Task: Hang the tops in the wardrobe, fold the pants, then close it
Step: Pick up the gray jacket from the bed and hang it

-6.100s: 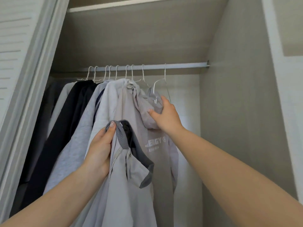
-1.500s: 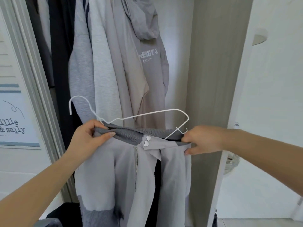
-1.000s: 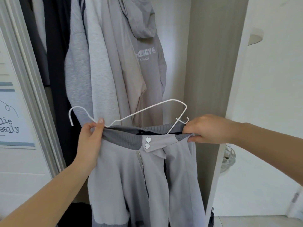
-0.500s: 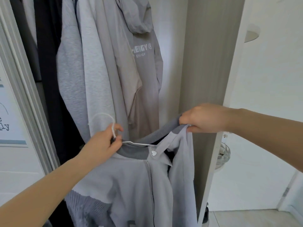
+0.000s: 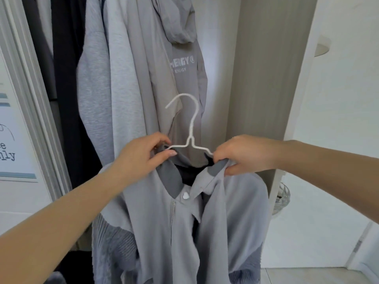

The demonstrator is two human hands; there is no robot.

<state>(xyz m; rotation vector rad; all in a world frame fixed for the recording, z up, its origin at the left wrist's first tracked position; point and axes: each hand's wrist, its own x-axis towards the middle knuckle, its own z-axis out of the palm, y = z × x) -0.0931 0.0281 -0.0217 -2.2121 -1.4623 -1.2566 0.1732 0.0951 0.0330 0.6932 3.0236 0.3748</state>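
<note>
A light grey zip jacket (image 5: 215, 222) with a darker ribbed collar and a heart-shaped button hangs in front of me on a white wire hanger (image 5: 191, 128). The hanger's hook stands upright above the collar; its arms are inside the shoulders. My left hand (image 5: 141, 158) pinches the collar's left side over the hanger arm. The collar's right side is gripped by my right hand (image 5: 244, 154). Behind it, several tops hang in the open wardrobe, among them a grey hooded jacket (image 5: 180, 64) with white lettering.
The wardrobe's side panel (image 5: 264, 78) stands just right of the jacket, with a white wall (image 5: 338, 119) beyond. A white louvred door frame (image 5: 26, 95) borders the left. Black and light grey garments (image 5: 69, 78) fill the wardrobe's left part.
The hanger went from lying across the collar to sitting inside the jacket with its hook upright. Both hands shifted onto the collar near the hanger's neck, and the jacket now hangs squarely.
</note>
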